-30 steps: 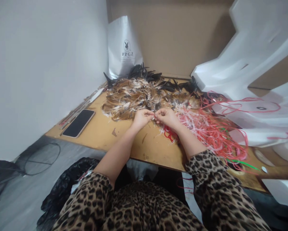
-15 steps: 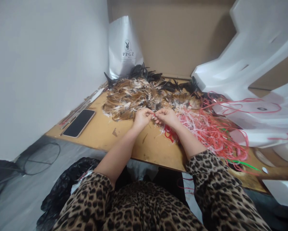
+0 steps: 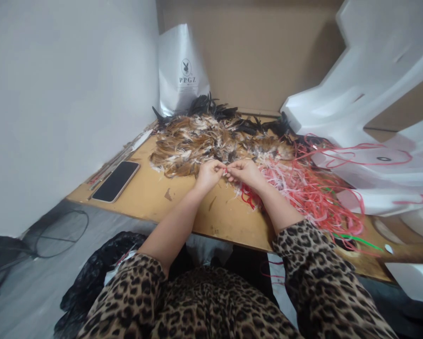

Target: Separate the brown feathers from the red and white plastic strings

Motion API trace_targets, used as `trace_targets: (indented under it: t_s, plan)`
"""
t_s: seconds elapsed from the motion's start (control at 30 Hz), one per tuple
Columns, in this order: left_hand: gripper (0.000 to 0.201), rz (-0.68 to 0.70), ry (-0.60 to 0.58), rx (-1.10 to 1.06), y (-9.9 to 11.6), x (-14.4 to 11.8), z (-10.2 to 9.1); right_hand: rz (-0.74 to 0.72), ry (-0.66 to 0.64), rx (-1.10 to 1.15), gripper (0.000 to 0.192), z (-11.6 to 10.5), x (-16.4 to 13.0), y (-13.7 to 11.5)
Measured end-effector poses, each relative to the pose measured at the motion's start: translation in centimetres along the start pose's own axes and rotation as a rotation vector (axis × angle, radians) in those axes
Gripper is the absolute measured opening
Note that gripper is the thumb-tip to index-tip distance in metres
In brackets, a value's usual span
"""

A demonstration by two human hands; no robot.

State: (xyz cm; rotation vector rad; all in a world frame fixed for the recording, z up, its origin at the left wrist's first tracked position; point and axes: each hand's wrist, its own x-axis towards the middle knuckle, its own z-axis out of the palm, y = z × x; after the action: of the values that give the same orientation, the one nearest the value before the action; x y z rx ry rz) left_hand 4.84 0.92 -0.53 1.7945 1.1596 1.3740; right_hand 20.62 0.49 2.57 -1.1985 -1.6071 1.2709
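My left hand (image 3: 210,175) and my right hand (image 3: 245,173) meet fingertip to fingertip above the front part of the wooden table (image 3: 183,207). Both are closed in a pinch on a small piece of red ribbon (image 3: 226,170), mostly covered by the fingers. Just beyond them lies a broad heap of brown and white feathers (image 3: 193,141), with black feathers (image 3: 213,107) along its back. Beside my right forearm spreads a tangled pile of red and pink ribbons (image 3: 303,188), some strands reaching under the right wrist.
A phone (image 3: 115,181) lies near the table's left edge. At the back stands a white bag (image 3: 183,70) against a brown panel. White sheet-like pieces (image 3: 324,113) rise on the right. A green strip (image 3: 359,241) lies by the ribbons, and a black plastic bag (image 3: 91,273) is below.
Both hands stay in the same place, pinching the red ribbon, with only slight finger movement. The view has shifted a touch.
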Motion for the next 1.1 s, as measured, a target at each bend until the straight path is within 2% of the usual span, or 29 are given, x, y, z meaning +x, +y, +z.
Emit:
trace_targets:
  t_s: [0.2, 0.37, 0.63, 0.87, 1.1]
  plan:
    - [0.01, 0.005, 0.011, -0.016, 0.0, 0.0, 0.1, -0.012, 0.06, -0.043, 0.032, 0.3, 0.2, 0.3]
    - [0.01, -0.041, 0.019, -0.062, 0.4, 0.0, 0.1, 0.005, 0.07, 0.006, 0.033, 0.3, 0.2, 0.3]
    - [0.008, -0.121, 0.053, -0.139, 1.1, 0.0, 0.1, 0.026, 0.017, 0.098, 0.037, 0.1, -0.1, -0.3]
    - [0.009, -0.315, -0.064, -0.291, 2.2, -0.1, -0.1, 0.044, 0.006, 0.103, 0.037, -0.2, -0.4, -0.4]
    - [0.021, -0.365, -0.114, -0.369, 2.3, -0.1, -0.3, 0.051, -0.01, 0.12, 0.037, -0.5, -0.4, -0.6]
